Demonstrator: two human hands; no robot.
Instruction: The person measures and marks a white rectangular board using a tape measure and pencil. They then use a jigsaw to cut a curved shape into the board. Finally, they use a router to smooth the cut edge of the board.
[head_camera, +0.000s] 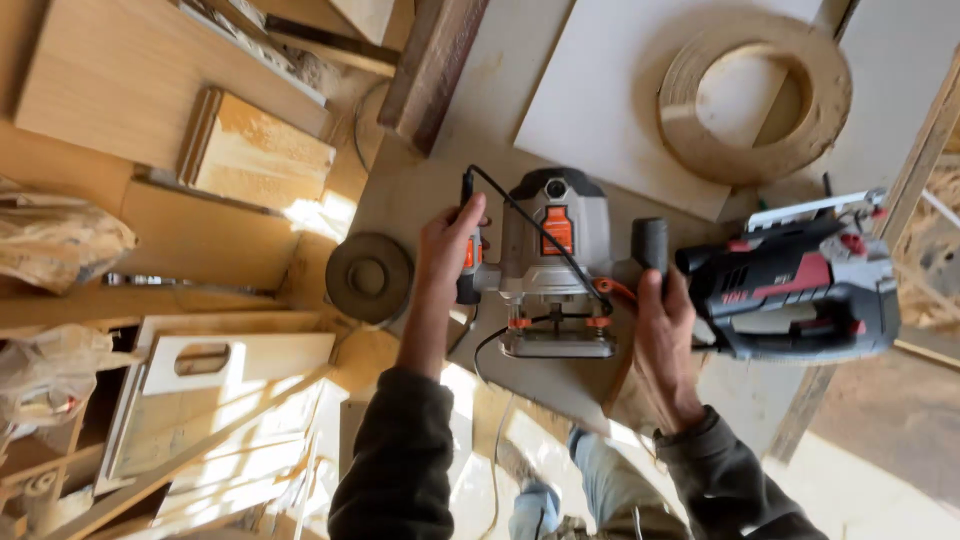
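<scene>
Router: grey plunge router (553, 262) with orange fittings, upright on its base plate on the grey bench top (440, 170), directly in front of the person and between both hands.
Left hand: left hand (447, 252) wrapped closed around the router's left side handle, fingers curled fully about it.
Right hand: right hand (662, 335) at the right side handle; the black knob (650, 243) shows above the fingers, so the hold looks low and partial, though how tightly it is closed cannot be told.
Cord: black power cord (535, 235) runs from the left handle across the motor housing and down past the base, then off the bench edge.
Risk, cord: judged likely to snag or be caught at the base if the tool is slid, because it crosses the body and lies close to the plate.
Risk, grip: a loose right-hand hold could let the tool twist or tip.
Neighbour tool: red and black power saw (800, 290) just beside the right hand, partly overhanging the bench edge; a bump from the hand or router could push it off.
Behind: white panel (600, 100) bearing a coil of edge banding (755, 95).
Left: round disc (369, 277) near the bench edge, wooden boards (255, 150) and cut panels (235, 365) stacked below.
Risk, footing: offcuts crowd the floor near the person's legs, a possible trip cause.
</scene>
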